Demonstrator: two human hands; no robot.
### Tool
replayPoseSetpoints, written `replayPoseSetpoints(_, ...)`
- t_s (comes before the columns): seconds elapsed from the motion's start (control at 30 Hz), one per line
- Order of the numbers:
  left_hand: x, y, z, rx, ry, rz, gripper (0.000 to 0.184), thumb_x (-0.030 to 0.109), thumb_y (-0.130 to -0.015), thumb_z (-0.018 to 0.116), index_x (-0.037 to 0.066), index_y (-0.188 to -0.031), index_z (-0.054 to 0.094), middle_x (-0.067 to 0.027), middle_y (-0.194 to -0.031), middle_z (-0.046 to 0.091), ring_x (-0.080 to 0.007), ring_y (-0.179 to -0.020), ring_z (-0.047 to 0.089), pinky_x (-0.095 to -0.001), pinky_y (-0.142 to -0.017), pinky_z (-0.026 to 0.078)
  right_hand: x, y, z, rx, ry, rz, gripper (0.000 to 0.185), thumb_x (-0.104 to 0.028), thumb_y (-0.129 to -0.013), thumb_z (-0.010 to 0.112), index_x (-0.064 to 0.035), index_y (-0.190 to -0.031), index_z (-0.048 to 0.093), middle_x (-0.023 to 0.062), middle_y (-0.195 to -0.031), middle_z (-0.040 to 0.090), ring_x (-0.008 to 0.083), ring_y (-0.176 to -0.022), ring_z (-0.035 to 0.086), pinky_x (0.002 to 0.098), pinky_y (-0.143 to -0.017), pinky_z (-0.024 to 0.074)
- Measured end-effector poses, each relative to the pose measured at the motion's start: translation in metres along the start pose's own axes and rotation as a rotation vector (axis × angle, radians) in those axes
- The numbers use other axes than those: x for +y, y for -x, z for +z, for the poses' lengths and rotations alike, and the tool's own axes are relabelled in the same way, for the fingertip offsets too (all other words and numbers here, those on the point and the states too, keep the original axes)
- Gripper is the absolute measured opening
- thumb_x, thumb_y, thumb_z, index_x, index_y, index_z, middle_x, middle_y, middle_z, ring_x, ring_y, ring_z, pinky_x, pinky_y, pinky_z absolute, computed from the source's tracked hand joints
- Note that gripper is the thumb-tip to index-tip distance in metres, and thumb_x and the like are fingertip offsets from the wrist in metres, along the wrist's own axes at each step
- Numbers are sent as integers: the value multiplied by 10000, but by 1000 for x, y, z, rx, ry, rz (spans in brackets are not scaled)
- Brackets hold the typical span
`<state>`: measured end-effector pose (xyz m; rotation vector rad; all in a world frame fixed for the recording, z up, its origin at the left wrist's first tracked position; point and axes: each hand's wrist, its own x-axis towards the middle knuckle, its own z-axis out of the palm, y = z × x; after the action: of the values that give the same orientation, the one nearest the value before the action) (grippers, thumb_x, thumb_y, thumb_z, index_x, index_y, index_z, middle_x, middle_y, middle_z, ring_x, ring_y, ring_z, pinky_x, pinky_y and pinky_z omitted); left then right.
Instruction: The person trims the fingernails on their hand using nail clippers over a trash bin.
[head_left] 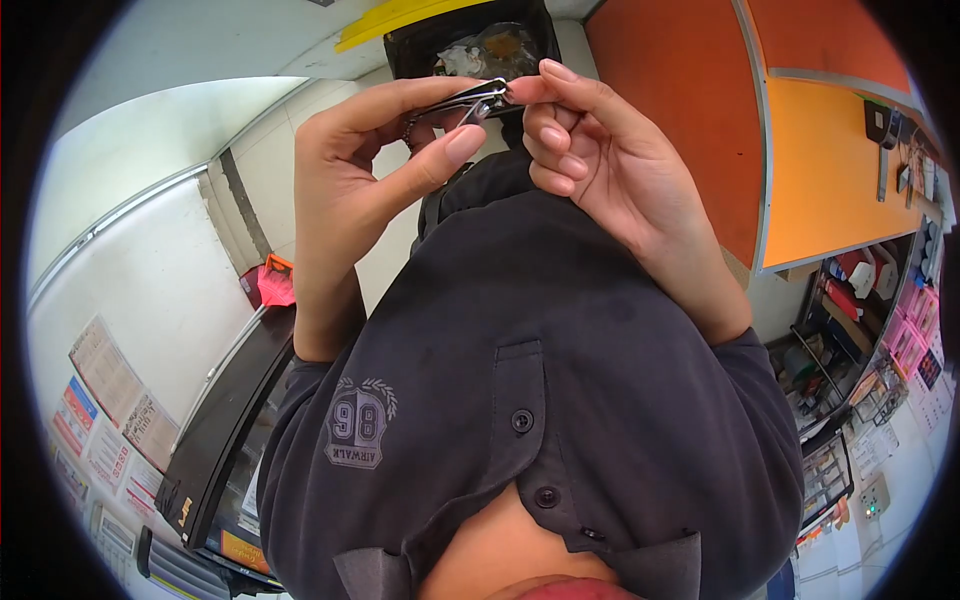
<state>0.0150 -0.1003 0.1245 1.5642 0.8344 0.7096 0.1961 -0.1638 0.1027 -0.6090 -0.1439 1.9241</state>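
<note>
A metal nail clipper (470,98) is held in my left hand (365,150), with my thumb on its lever and my fingers behind it. A small beaded chain (408,132) hangs near my left fingers. The clipper's jaws are at the tip of a finger of my right hand (625,150). My right hand is turned palm toward me, its other fingers curled in and its thumb lying along the finger at the jaws. I see nothing held in it. Both hands are raised in front of my dark shirt (450,290).
Beyond my hands stands a black bin (400,58) with crumpled paper inside. An orange partition (680,100) rises on the right, near shelves with assorted goods. At left are a black cabinet (225,430), a pink dustpan (275,284) and a white wall with notices (110,370).
</note>
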Motion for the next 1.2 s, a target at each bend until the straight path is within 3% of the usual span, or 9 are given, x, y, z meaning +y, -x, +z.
replayPoseSetpoints(0.4,0,1,-7,-83,198,-86,288,72,-779,654,-57,-1029,592,-84,-865,622,-121,-769,600,-211,-666,456,2,0,-4,-70,-91,44,326,-246,-919,447,28,-1040,576,-20,-662,483,48,-544,422,219,-544,389)
replayPoseSetpoints(0.83,-4,6,-22,-35,169,-83,277,96,-788,643,-44,-1022,595,-75,-771,619,-90,-697,565,-194,-597,418,4,-1,6,-402,-211,21,259,-239,-957,376,-28,-1017,513,-26,-714,409,49,-578,406,202,-532,416)
replayPoseSetpoints(0.93,-5,8,-21,-22,175,-78,276,93,-788,643,-44,-1023,595,-75,-780,619,-93,-702,568,-195,-596,418,7,-3,6,-449,-297,71,258,-227,-960,368,-26,-1020,519,-31,-712,405,39,-565,384,190,-519,405)
replayPoseSetpoints(1.03,-6,9,-22,-13,172,-79,275,91,-788,642,-44,-1023,594,-75,-789,618,-95,-705,570,-195,-596,417,7,-3,11,-433,-345,105,252,-227,-975,284,-57,-939,466,-12,-712,397,55,-538,365,185,-465,418)
replayPoseSetpoints(1.2,-5,10,-24,-20,172,-83,273,88,-790,640,-45,-1024,593,-74,-788,615,-96,-709,571,-195,-597,416,8,-4,10,-464,-392,131,257,-229,-975,289,-58,-935,478,-11,-709,400,55,-532,366,184,-468,416)
